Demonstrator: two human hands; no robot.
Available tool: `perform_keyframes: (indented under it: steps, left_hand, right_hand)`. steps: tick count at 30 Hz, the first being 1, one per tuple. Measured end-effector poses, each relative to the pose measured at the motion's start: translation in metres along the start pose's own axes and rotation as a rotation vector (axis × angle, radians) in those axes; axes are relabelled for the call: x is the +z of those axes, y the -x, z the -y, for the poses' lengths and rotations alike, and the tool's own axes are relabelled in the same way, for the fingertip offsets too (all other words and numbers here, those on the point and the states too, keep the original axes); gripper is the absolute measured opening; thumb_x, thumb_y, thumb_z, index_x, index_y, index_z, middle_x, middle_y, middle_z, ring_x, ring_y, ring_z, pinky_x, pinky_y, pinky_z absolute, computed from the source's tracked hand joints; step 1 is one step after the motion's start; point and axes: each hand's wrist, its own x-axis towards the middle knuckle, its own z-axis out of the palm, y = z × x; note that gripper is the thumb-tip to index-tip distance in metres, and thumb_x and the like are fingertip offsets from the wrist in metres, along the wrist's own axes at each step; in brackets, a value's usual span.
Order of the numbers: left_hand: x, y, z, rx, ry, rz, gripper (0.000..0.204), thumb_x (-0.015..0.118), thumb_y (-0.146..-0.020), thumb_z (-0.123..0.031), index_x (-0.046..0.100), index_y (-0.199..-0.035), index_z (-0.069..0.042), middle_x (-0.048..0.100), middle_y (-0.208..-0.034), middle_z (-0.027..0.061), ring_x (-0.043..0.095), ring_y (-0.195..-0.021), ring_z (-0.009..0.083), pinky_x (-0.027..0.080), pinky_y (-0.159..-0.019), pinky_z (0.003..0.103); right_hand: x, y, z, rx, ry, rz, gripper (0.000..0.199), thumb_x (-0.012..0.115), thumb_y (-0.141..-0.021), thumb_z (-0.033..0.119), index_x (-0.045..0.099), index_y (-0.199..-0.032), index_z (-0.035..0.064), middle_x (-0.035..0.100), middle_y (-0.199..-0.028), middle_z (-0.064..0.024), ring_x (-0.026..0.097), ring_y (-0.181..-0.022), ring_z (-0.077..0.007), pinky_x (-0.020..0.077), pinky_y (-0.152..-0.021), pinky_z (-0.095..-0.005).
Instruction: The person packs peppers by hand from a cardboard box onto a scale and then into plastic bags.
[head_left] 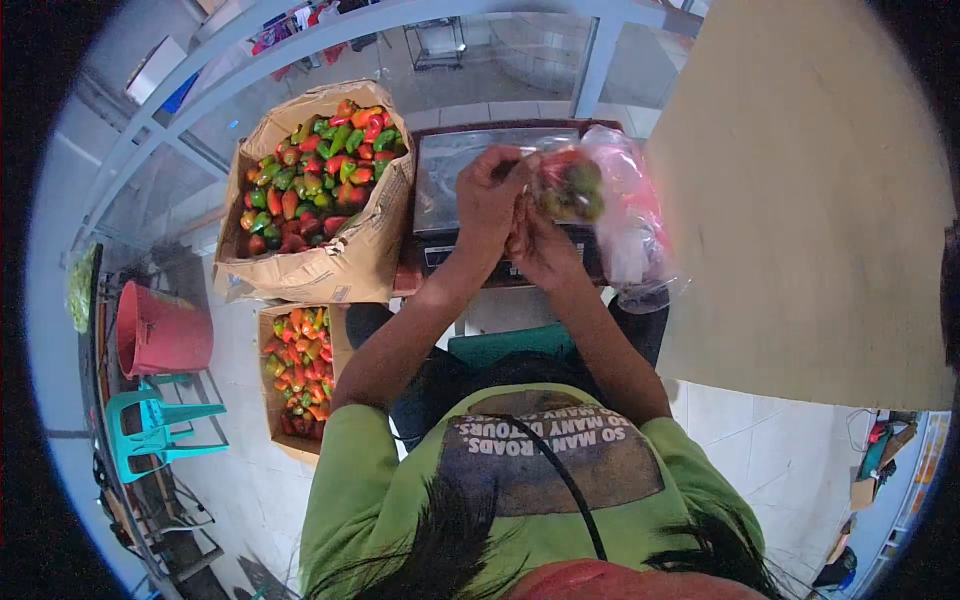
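Over a weighing scale with a metal plate (440, 190), I hold a clear plastic bag of peppers (572, 187), some red and some green, a little blurred. My left hand (487, 200) is closed, its fingertips pinched at the bag's gathered neck. My right hand (547, 248) is closed just below it, its fingers curled at the same neck. The exact grip of the fingertips is partly hidden. To the right of the filled bag lies a pile of clear and pink plastic bags (635, 205), draped over the scale's right side.
A large open cardboard box (350, 265) full of red and green peppers stands left of the scale. Below it is a smaller box (268, 400) of peppers. A pale board (800, 200) rises on the right. A red bucket (165, 330) and turquoise chair (150, 425) stand far left.
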Motion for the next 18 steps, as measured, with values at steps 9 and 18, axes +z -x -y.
perform_keyframes:
  steps: [9,18]
  left_hand:
    - [-0.008,0.007,0.039,0.314,-0.309,-0.139,0.011,0.062,-0.072,-0.008,0.056,-0.077,0.000,0.055,-0.070,0.0067,0.052,-0.061,0.0134,0.042,-0.057,0.025]
    - [0.001,0.010,0.015,0.374,-0.242,-0.079,0.011,0.061,-0.071,-0.005,0.054,-0.076,0.000,0.054,-0.071,0.0067,0.052,-0.062,0.0140,0.043,-0.059,0.027]
  right_hand:
    - [0.058,0.006,0.020,-0.816,1.892,-0.429,0.018,0.049,-0.084,0.018,0.049,-0.077,0.0007,0.051,-0.066,-0.0100,0.054,-0.056,-0.0220,0.0418,-0.049,-0.0318]
    - [0.070,-0.012,0.039,-0.892,1.910,-0.462,0.016,0.052,-0.079,0.013,0.051,-0.072,-0.0003,0.049,-0.067,-0.0137,0.050,-0.061,-0.0291,0.0379,-0.057,-0.0364]
